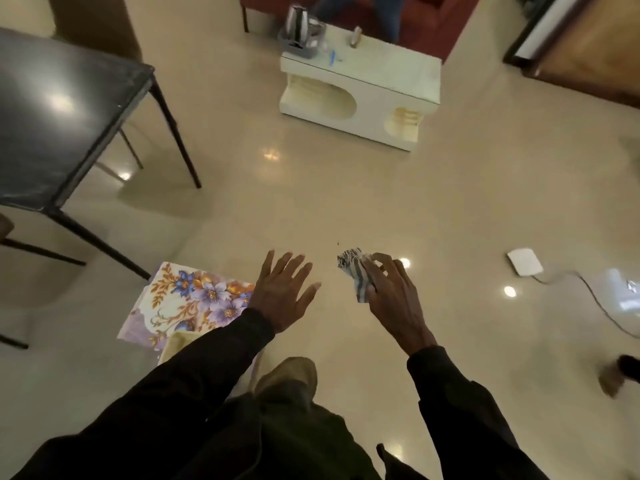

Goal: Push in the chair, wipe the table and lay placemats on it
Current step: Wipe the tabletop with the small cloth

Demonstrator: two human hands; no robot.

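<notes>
The left hand [280,292] is spread flat and holds nothing. The right hand [391,292] grips one striped cloth [356,275]. Both hang over the floor [346,202]. One floral placemat [187,299] lies low left, partly under the left sleeve [194,375]. One dark surface [59,126] stands at left, with one chair [100,22] behind it.

A home living room: red sofa [436,19], white coffee table [360,88], glossy tiled floor [346,202].
</notes>
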